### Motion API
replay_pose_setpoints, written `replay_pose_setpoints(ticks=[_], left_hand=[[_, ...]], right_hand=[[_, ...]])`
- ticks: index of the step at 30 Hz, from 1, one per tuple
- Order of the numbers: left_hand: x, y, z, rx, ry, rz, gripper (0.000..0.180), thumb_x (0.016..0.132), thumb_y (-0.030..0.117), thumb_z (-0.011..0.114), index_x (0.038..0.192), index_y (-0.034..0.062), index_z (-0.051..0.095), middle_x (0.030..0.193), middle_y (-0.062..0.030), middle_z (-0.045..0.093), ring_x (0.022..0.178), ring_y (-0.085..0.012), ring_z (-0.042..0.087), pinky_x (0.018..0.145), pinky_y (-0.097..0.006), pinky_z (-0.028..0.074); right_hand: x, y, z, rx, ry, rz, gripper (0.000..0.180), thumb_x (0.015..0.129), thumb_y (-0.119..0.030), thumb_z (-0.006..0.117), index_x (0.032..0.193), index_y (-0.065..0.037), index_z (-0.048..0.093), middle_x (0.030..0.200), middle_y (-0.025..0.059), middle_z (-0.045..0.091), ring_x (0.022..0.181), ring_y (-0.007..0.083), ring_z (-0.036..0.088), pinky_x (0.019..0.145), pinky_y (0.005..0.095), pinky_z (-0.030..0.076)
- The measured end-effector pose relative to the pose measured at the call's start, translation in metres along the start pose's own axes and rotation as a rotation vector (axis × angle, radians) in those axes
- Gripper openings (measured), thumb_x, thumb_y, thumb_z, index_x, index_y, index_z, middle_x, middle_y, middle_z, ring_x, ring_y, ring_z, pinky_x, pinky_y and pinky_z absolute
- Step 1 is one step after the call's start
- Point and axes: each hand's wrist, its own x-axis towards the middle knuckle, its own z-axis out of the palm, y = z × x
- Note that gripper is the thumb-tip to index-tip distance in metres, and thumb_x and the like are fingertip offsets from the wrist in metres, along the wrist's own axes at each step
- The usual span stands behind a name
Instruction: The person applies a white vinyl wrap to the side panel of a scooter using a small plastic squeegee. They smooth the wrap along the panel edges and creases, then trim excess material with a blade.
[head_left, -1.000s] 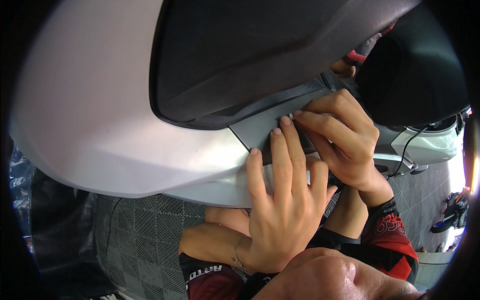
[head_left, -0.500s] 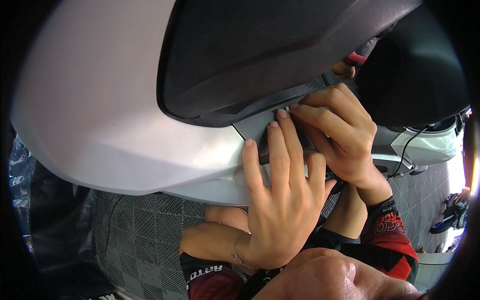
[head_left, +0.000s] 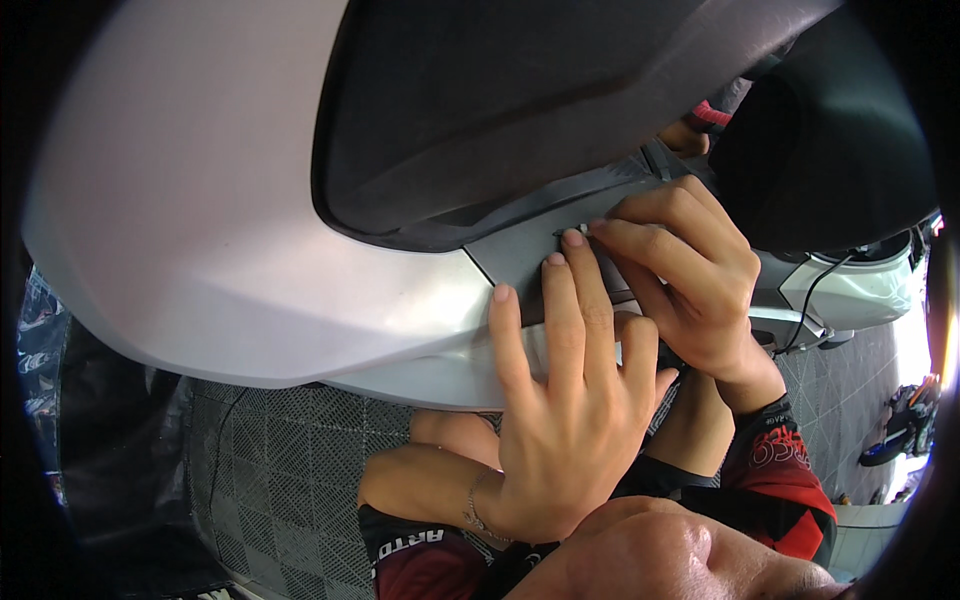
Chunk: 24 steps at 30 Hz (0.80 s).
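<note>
My left hand (head_left: 580, 410) lies with its fingers spread over the grey plastic side panel (head_left: 512, 258) of a motor scooter, wearing a thin bracelet. Its middle fingertips press the panel just below a small dark slit or badge edge. Beside them, my right hand (head_left: 690, 265) pinches thumb and forefinger at a tiny pale piece (head_left: 584, 228) on the panel. What that piece is I cannot make out. Left of both hands curves the large silver-white body panel (head_left: 200, 230), and above them hangs the black seat (head_left: 480, 110).
Another person's hand (head_left: 688, 138) with a red cuff shows behind the seat. A dark rounded part (head_left: 830, 150) and a thin black cable (head_left: 808, 300) lie to the right. Below is a grey tiled grid floor (head_left: 290, 460); black sheeting (head_left: 120, 440) hangs at left.
Both hands have shifted slightly right and down in the picture. The pale piece at my right fingertips now shows a little more.
</note>
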Motion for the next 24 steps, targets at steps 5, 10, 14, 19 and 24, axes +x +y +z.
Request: replay_pose_setpoints(ticks=[5,10,14,19,24], left_hand=[[0.005,0.0,0.005,-0.011,0.019,-0.012,0.048,0.084,0.055,0.083,0.098,0.0137,0.063,0.148,-0.0235,0.069,0.143,-0.0319,0.059,0.127,-0.066,0.033],[0.0,0.0,-0.001,-0.049,-0.015,0.009,0.051,0.082,0.056,0.084,0.1,0.013,0.064,0.149,-0.024,0.068,0.143,-0.0322,0.058,0.126,-0.067,0.034],[0.002,0.0,0.001,-0.047,-0.001,0.0,0.052,0.082,0.056,0.084,0.102,0.0126,0.064,0.15,-0.0243,0.067,0.143,-0.0324,0.057,0.125,-0.068,0.035],[0.002,-0.001,-0.003,-0.067,-0.032,0.01,0.05,0.084,0.056,0.083,0.101,0.013,0.064,0.149,-0.0237,0.067,0.143,-0.0327,0.057,0.124,-0.07,0.036],[-0.001,0.001,0.0,-0.066,0.011,0.021,0.051,0.084,0.057,0.082,0.101,0.0127,0.064,0.149,-0.0227,0.067,0.142,-0.0329,0.057,0.124,-0.07,0.035]], right_hand=[[0.001,0.005,0.004,-0.01,0.012,-0.003,0.027,0.073,0.005,0.086,0.1,0.0,0.081,0.092,0.0106,0.072,0.08,0.0242,0.067,0.068,0.036,0.053],[-0.004,0.004,-0.002,-0.011,-0.004,-0.016,0.029,0.072,0.004,0.086,0.1,0.001,0.081,0.092,0.0108,0.073,0.08,0.0243,0.067,0.068,0.036,0.052],[-0.003,0.005,-0.001,-0.001,-0.006,-0.021,0.029,0.071,0.004,0.086,0.1,0.001,0.081,0.092,0.0111,0.073,0.081,0.0246,0.067,0.068,0.0357,0.053],[-0.004,0.006,-0.003,-0.011,-0.015,-0.024,0.028,0.072,0.004,0.085,0.1,0.001,0.081,0.092,0.0113,0.072,0.081,0.0246,0.067,0.068,0.0361,0.053],[-0.008,0.004,-0.006,0.002,-0.021,0.001,0.028,0.072,0.004,0.085,0.099,0.0,0.081,0.092,0.0111,0.072,0.081,0.0247,0.067,0.068,0.0359,0.052]])
